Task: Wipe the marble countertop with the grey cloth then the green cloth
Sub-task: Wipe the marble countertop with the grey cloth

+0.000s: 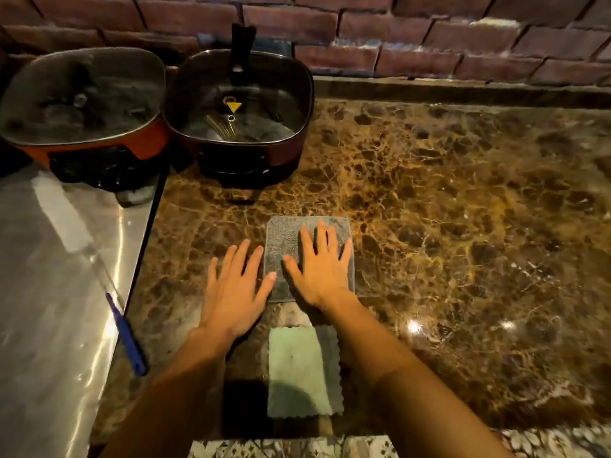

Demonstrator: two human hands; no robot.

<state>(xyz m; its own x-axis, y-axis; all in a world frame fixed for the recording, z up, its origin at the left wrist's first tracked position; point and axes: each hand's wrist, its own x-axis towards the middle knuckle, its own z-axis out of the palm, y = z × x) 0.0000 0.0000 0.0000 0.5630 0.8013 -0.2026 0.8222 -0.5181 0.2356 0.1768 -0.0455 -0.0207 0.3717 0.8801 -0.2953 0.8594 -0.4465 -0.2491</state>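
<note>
Right hand (322, 269) lies flat and wide on the grey cloth (287, 246); left hand (236, 285), wide, holds nothing. Wiping far-left risks bumping the pot (241, 127).

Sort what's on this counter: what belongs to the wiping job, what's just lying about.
For the job: square grey cloth, scalloped green cloth, brown marble countertop.

Lying about: orange lidded electric pan, dark red lidded electric pan, blue-handled tool.

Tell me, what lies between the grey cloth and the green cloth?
In the head view, only bare marble countertop lies between the grey cloth and the green cloth.
</note>
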